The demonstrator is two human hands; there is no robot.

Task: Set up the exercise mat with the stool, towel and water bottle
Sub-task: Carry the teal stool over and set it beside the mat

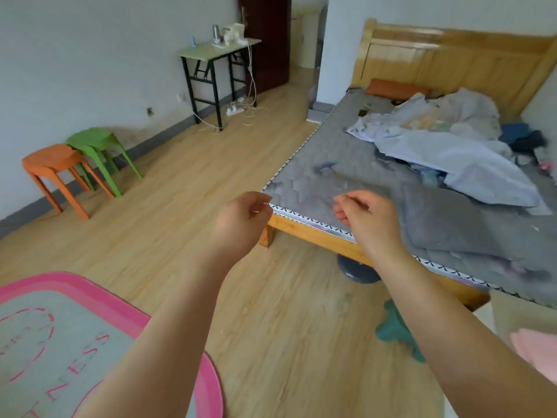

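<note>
Wooden floor [187, 206] beneath both hands' [241, 218] [366, 215] loosely curled, apparently empty grip.

Both bare arms reach forward over the wooden floor [187, 206] toward the near corner of the bed [331, 236]. The left grip [241, 215] and the right grip [364, 212] hang loosely curled, holding nothing, one on either side of that corner. Left of the bed, against the wall, stand an orange stool [54, 167] and a green stool [96, 143], touching. The pink-edged exercise mat [75, 342] lies well apart from the bed, nearer the person
</note>
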